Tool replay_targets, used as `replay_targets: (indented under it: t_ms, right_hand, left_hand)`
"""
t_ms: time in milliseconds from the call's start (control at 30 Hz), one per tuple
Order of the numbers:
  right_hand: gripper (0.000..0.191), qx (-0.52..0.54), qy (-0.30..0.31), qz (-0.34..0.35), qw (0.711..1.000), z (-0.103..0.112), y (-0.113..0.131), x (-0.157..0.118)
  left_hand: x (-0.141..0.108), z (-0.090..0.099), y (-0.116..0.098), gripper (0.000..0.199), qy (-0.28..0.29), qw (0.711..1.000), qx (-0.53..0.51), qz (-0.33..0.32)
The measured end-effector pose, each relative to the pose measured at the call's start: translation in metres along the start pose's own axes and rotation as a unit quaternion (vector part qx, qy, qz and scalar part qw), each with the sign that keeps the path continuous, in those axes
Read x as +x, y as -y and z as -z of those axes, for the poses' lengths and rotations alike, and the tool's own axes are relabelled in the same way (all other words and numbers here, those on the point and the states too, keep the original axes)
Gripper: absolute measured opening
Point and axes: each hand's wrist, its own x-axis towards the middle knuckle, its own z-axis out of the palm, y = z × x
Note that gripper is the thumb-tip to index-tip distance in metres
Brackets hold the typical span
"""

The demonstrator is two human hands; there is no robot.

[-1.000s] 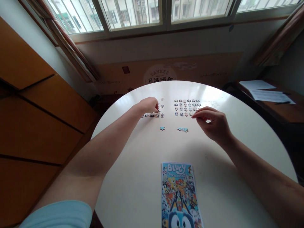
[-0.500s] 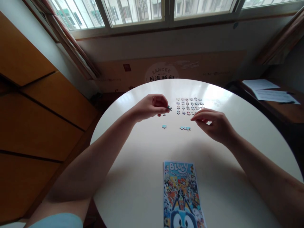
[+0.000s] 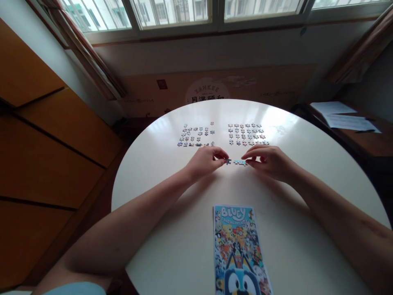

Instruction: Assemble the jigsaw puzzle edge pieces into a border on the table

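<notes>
My left hand (image 3: 206,163) is closed, pinching a small puzzle piece (image 3: 229,162) between thumb and fingertips just above the white table. Right of that piece, a short gap away, lies a strip of joined puzzle pieces (image 3: 239,162), light blue on top. The thumb and forefinger of my right hand (image 3: 272,162) close on the strip's right end. Beyond my hands are loose puzzle pieces in rows, a left group (image 3: 199,134) and a right group (image 3: 242,131). My left hand hides part of the tabletop beneath it.
On the round white table (image 3: 172,254) a Bluey picture sheet (image 3: 238,246) lies near me. Wooden cabinet doors (image 3: 46,151) stand at the left. At the right, a brown side table (image 3: 374,143) bears papers (image 3: 350,122). A window is behind the table.
My left hand has come down and nearer with its puzzle piece, beside the strip. My right hand has closed in on the strip's right end. The single piece on the table is now out of sight.
</notes>
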Motion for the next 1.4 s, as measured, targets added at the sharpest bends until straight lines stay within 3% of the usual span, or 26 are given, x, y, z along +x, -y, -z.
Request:
replay_targets:
  t_ms: [233, 467, 1033, 1400]
  right_hand:
    - [0.02, 0.0, -0.036, -0.023, 0.999, -0.004, -0.003, 0.0]
    - [0.016, 0.03, -0.098, -0.073, 0.992, -0.006, -0.004, 0.001]
    - [0.017, 0.053, -0.07, -0.094, 0.992, -0.008, -0.01, -0.003]
    - [0.018, 0.04, -0.049, -0.088, 0.994, -0.005, -0.004, -0.001]
  left_hand:
    - [-0.003, -0.01, 0.005, 0.026, -0.007, 0.997, 0.07, -0.02]
    - [-0.004, -0.012, 0.002, 0.024, 0.003, 0.991, 0.127, -0.032]
    - [-0.005, -0.015, 0.004, 0.025, -0.005, 0.989, 0.137, -0.058]
    - [-0.002, -0.014, 0.009, 0.021, -0.019, 0.977, 0.177, -0.115]
